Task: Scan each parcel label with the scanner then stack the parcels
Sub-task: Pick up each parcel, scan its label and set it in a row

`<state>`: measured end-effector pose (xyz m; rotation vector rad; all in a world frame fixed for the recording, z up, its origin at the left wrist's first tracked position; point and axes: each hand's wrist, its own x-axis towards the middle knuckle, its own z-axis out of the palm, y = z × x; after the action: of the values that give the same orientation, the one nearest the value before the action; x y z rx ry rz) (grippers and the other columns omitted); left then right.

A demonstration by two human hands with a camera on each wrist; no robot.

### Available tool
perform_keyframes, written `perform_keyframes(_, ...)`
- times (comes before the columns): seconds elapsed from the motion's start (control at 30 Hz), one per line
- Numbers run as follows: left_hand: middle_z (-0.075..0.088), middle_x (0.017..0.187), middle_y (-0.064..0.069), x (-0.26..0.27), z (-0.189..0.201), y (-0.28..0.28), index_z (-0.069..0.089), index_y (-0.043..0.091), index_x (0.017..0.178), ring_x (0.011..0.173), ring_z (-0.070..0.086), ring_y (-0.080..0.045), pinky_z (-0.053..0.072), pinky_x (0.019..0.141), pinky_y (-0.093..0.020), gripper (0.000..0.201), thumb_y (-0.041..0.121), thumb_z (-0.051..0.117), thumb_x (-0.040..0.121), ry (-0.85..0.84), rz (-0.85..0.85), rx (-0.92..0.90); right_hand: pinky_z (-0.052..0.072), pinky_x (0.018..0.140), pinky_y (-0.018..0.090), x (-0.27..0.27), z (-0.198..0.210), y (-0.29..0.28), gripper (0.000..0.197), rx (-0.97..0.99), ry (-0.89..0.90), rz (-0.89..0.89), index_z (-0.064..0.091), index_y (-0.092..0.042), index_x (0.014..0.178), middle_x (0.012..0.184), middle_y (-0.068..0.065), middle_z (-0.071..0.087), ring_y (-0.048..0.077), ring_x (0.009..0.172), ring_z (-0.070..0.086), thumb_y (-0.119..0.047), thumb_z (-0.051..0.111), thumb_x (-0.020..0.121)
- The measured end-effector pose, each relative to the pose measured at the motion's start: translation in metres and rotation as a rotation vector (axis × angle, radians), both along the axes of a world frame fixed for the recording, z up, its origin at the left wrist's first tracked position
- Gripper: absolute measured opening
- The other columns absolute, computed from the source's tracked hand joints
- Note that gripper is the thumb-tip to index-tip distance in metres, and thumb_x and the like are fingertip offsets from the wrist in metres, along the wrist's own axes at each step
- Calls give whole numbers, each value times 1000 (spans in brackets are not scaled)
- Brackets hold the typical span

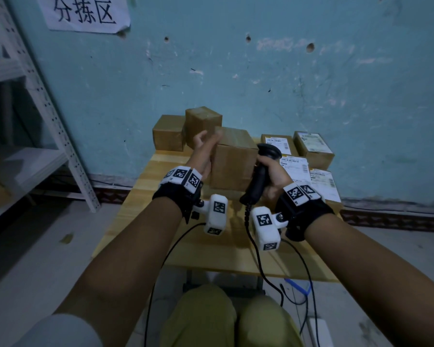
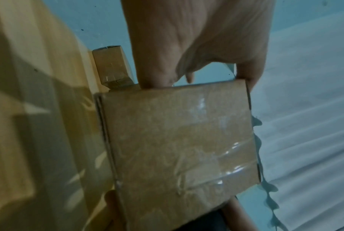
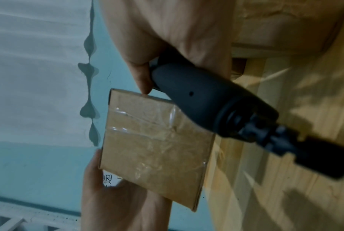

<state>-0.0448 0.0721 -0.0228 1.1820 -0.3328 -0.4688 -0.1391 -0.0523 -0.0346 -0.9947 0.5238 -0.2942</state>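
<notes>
My left hand (image 1: 207,146) grips a plain brown taped parcel (image 1: 232,159) and holds it up over the wooden table (image 1: 135,196). In the left wrist view my fingers (image 2: 197,46) curl over the parcel's (image 2: 177,140) far edge. My right hand (image 1: 271,175) is wrapped round the handle of the black corded scanner (image 1: 261,166), just right of the parcel. In the right wrist view the scanner (image 3: 206,100) lies across the parcel's (image 3: 157,148) corner. A strip of printed label (image 3: 110,179) shows by my left hand (image 3: 112,195).
Brown parcels (image 1: 168,132) are piled at the table's back left, one (image 1: 203,120) on top. Several labelled parcels (image 1: 312,149) lie face up at the back right. A white metal shelf (image 1: 48,108) stands to the left. Cables (image 1: 273,271) hang over the table's front edge.
</notes>
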Motion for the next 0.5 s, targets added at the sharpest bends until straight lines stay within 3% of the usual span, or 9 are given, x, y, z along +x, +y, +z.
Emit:
perform_keyframes(0.07,47,139,-20,-2,-2,0,34,6,140,120,51,-28,45,100,-43,54,35,46,96,50,-15,16,55,47,26,-1,2,0,24,18,1,13,62,-9,78,48,2,63,16,40,61,-22,49,95)
perform_keyframes(0.17,49,132,-9,-4,-7,3,35,10,140,118,49,-23,45,97,-42,42,26,38,101,46,25,74,54,46,24,-3,3,2,23,9,2,13,61,-9,81,50,3,65,17,43,63,-23,49,94)
perform_keyframes(0.23,43,140,-8,-3,-12,7,32,22,138,128,42,-27,40,103,-50,45,30,47,96,64,-4,129,56,56,25,-4,1,-1,25,13,-18,-3,62,-8,81,54,4,67,21,56,65,-23,48,95)
perform_keyframes(0.3,36,148,-12,-2,-14,11,23,29,141,133,37,-34,34,106,-58,68,36,62,86,123,-20,173,51,68,30,-7,3,-3,24,3,-12,-8,62,-8,81,60,6,67,24,68,60,-23,48,93)
perform_keyframes(0.37,31,150,-15,1,-14,14,12,26,147,133,39,-34,36,107,-55,87,31,68,81,195,8,120,46,67,30,-8,4,-4,21,-35,42,1,61,-8,79,64,8,60,24,65,54,-22,50,90)
perform_keyframes(0.5,31,150,-18,4,-14,13,6,20,149,131,42,-33,39,106,-50,91,19,68,82,210,60,66,42,62,30,-6,4,-7,23,-42,134,27,55,-12,71,62,4,48,20,60,45,-26,51,88)
